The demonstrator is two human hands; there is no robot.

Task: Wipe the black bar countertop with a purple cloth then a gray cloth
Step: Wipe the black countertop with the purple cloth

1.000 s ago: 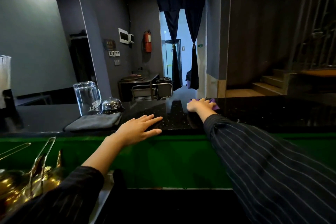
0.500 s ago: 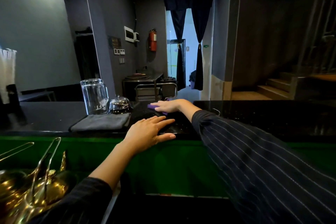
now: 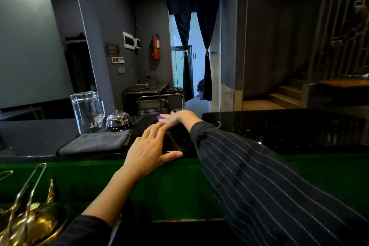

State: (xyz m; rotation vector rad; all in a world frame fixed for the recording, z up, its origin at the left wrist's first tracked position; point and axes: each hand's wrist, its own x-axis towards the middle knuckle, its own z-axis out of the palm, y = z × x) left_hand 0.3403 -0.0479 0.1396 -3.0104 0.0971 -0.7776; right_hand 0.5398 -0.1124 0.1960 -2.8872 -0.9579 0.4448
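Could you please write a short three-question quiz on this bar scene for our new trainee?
1. True or false: the gray cloth lies folded on the countertop, untouched by both hands.
2. Which hand presses on the purple cloth? A) left hand B) right hand C) both
3. Fill in: the bell stands just right of the upturned ____.

Key
1. True: it lies flat in front of the mug and bell, left of the left hand.
2. B: the right hand covers most of the purple cloth; the left hand rests flat at the counter's near edge.
3. Mug.
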